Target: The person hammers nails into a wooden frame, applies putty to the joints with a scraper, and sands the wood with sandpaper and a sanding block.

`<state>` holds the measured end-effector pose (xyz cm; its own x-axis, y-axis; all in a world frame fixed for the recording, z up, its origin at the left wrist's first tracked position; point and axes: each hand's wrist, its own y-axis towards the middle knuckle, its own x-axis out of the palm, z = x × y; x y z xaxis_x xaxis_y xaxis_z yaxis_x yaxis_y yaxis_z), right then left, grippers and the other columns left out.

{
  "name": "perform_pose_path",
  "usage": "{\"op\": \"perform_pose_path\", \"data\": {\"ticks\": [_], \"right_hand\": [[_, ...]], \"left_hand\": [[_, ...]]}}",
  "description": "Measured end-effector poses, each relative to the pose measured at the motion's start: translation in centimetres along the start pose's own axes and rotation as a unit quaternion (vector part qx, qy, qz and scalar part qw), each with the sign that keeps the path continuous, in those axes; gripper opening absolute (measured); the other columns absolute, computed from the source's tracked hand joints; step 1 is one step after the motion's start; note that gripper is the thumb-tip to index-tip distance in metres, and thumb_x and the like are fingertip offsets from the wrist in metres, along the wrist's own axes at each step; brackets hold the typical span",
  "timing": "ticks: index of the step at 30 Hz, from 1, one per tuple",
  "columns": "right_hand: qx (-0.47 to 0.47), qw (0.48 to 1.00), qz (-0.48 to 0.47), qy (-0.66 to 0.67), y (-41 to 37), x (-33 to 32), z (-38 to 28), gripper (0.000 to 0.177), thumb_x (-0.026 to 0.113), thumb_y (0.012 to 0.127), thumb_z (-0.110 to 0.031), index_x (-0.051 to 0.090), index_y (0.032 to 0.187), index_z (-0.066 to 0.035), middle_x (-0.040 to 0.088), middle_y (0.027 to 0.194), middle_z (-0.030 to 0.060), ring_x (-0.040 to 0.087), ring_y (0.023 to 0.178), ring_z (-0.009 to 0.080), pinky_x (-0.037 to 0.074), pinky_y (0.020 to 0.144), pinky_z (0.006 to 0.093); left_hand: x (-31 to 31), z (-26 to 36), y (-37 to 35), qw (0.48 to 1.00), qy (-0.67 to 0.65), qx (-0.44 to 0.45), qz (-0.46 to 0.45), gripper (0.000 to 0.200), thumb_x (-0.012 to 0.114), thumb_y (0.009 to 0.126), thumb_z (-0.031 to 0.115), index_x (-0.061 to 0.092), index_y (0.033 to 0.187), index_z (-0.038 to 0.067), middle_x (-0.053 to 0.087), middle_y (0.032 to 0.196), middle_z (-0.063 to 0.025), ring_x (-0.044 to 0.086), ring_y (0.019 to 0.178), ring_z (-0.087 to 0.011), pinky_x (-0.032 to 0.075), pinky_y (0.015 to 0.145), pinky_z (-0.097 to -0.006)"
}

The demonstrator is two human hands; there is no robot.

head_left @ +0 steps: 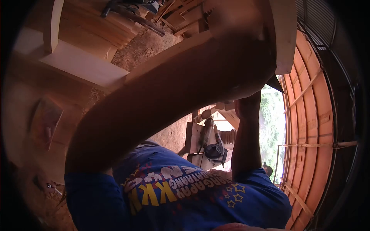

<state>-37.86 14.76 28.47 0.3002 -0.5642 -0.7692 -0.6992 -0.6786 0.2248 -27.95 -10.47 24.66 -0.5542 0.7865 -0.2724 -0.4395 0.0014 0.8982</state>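
My left arm crosses the view from its blue sleeve, and my left hand (241,19) is at the top, dark and blurred. It is beside a pale wooden board (286,38), but its fingers cannot be made out. My right forearm (247,134) rises behind the left one, which hides my right hand. Near the left wrist, a dark, flat, pointed piece (275,84) sticks out below the board. A long wooden piece (169,57) runs behind my left forearm.
A dark tool (215,152) rests on stacked timber (194,138). Pale wooden beams (84,67) stand at left. Another dark tool (133,13) and wood offcuts (185,17) are at the top. An orange-lit slatted panel (312,115) lines the right.
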Motion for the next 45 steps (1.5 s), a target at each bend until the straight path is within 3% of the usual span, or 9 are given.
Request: {"op": "perform_pose_path", "data": {"ticks": [3,6,11,17,20,26,30,32,45], "right_hand": [[0.013,0.993,0.004,0.119,0.9,1.4,-1.5,0.062,0.074,0.095,-0.003,0.043,0.148,-0.003,0.055,0.142,0.0111,0.056,0.131,0.0241,0.048,0.109,0.0401],[-0.026,0.991,0.043,0.123,1.6,1.9,-1.1,0.063,0.076,0.089,0.002,0.045,0.144,-0.004,0.053,0.140,0.0124,0.053,0.134,0.0252,0.049,0.107,0.0394],[-0.002,0.989,0.050,0.137,1.2,2.1,-1.4,0.068,0.074,0.087,0.007,0.043,0.147,-0.003,0.049,0.143,0.0129,0.050,0.137,0.0254,0.045,0.113,0.0410],[-0.025,0.988,0.039,0.148,1.2,2.2,-0.9,0.070,0.074,0.088,0.005,0.041,0.150,-0.002,0.050,0.141,0.0118,0.051,0.135,0.0236,0.046,0.111,0.0410],[-0.025,0.993,0.021,0.117,1.4,1.7,-0.6,0.070,0.074,0.089,0.003,0.041,0.150,-0.003,0.051,0.141,0.0117,0.051,0.135,0.0244,0.046,0.112,0.0417],[-0.025,0.987,0.035,0.155,1.2,2.2,-0.9,0.071,0.074,0.090,0.001,0.040,0.152,-0.004,0.052,0.141,0.0118,0.051,0.135,0.0266,0.045,0.114,0.0455],[-0.042,0.986,0.031,0.159,1.2,2.3,-0.5,0.070,0.073,0.091,0.000,0.040,0.152,-0.004,0.054,0.139,0.0120,0.054,0.131,0.0251,0.046,0.109,0.0438],[-0.056,0.985,0.039,0.158,1.2,2.7,-0.5,0.063,0.074,0.095,-0.005,0.042,0.149,-0.002,0.061,0.131,0.0115,0.060,0.119,0.0203,0.051,0.098,0.0386],[-0.060,0.983,0.055,0.165,1.4,3.1,-0.2,0.055,0.071,0.097,-0.005,0.046,0.145,-0.004,0.059,0.133,0.0128,0.059,0.127,0.0246,0.051,0.106,0.0480]], "left_hand": [[-2.6,-0.1,0.1,0.998,0.011,-0.035,-0.048,0.012,0.076,0.088,0.010,0.074,0.098,0.005,0.076,0.095,-0.0130,0.074,0.092,-0.0212,0.059,0.095,-0.0351],[-4.6,-1.0,-2.6,0.995,0.026,-0.080,0.060,0.024,0.076,0.089,0.011,0.077,0.112,0.013,0.077,0.099,-0.0128,0.075,0.108,-0.0249,0.059,0.099,-0.0380],[-7.5,-1.5,-5.3,0.942,-0.238,-0.197,0.131,0.045,0.082,0.083,0.007,0.063,0.122,-0.004,0.071,0.114,-0.0236,0.072,0.112,-0.0379,0.054,0.100,-0.0480],[-4.5,-1.9,-6.5,0.907,-0.315,-0.094,0.265,0.041,0.079,0.084,0.008,0.065,0.118,-0.009,0.073,0.104,-0.0290,0.076,0.103,-0.0365,0.060,0.093,-0.0421],[-7.5,-1.3,-5.0,0.868,-0.438,-0.192,0.133,0.036,0.074,0.085,0.008,0.068,0.115,-0.010,0.073,0.098,-0.0302,0.077,0.096,-0.0335,0.061,0.087,-0.0396],[-4.2,-1.3,-2.2,0.937,-0.286,-0.193,0.063,0.032,0.063,0.086,0.004,0.069,0.108,-0.018,0.073,0.094,-0.0320,0.075,0.073,-0.0345,0.060,0.070,-0.0361],[-7.8,-2.3,0.7,0.856,-0.406,-0.275,-0.165,0.028,0.066,0.086,0.002,0.066,0.104,-0.020,0.074,0.093,-0.0299,0.076,0.079,-0.0340,0.059,0.069,-0.0364],[-7.0,-2.5,1.5,0.872,-0.393,-0.238,-0.167,0.028,0.066,0.086,0.002,0.066,0.104,-0.020,0.074,0.093,-0.0299,0.076,0.079,-0.0340,0.059,0.069,-0.0364],[-4.0,-3.4,5.6,0.917,-0.348,-0.150,-0.126,0.027,0.067,0.086,0.001,0.066,0.103,-0.020,0.074,0.092,-0.0295,0.076,0.079,-0.0337,0.059,0.069,-0.0363]]}}
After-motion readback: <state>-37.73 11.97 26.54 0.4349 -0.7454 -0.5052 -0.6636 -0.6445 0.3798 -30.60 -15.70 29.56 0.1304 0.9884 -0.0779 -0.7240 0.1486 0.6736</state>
